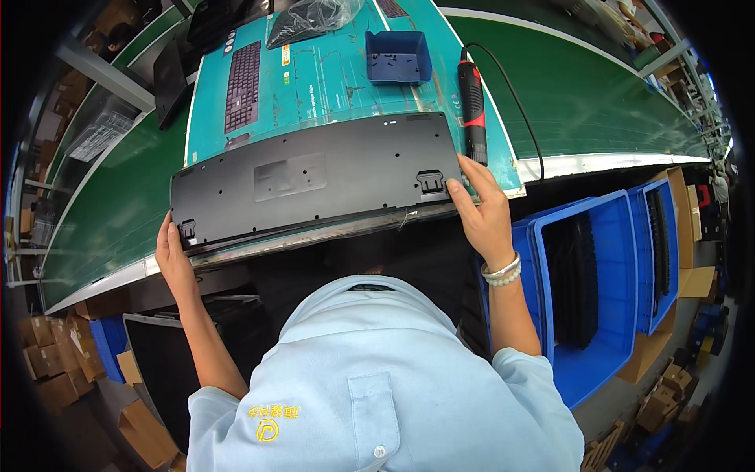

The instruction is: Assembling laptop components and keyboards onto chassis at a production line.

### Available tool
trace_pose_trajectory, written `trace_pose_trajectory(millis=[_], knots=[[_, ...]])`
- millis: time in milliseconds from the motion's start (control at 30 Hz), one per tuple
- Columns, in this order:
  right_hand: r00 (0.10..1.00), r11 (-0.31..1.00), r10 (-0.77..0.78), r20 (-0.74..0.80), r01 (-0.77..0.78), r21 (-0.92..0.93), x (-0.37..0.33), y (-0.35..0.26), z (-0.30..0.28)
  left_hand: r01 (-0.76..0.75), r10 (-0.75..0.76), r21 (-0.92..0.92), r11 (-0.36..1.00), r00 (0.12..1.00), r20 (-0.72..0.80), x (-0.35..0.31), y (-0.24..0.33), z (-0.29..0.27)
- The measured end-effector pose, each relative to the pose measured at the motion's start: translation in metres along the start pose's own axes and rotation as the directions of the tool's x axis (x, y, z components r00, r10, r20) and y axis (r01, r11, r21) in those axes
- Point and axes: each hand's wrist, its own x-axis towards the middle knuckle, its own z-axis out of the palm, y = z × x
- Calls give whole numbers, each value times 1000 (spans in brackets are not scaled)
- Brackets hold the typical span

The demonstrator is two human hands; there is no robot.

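Observation:
A black keyboard [362, 165] lies face down along the bench's near edge, its underside with screw holes, a label and two small feet turned up. At its left end my left hand [173, 250] grips the edge, fingers curled round the corner. My right hand [484, 208] holds the right end, thumb by the right foot and fingers along the side. Just beyond that hand lies a black and red electric screwdriver [473, 110] with a cord. A dark blue tray [398, 59] holding several small screws sits behind the keyboard.
The teal printed sheet [330, 86] covers the work area on a green bench [582, 102]. A clear plastic bag [314, 20] lies at the back. Blue crates [590, 291] with black parts stand at my right, cardboard boxes [59, 354] at the lower left.

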Motion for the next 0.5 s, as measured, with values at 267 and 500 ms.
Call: trace_pose_trajectory(millis=[267,500], knots=[[999,995,-4,32,7,-103,2,-1,3,-15,15,90,996,1000,-2,-1,-2,-1],[999,995,3,41,1,-102,6,-5,6,-39,37,171,984,999,16,-1,-9,-4]])
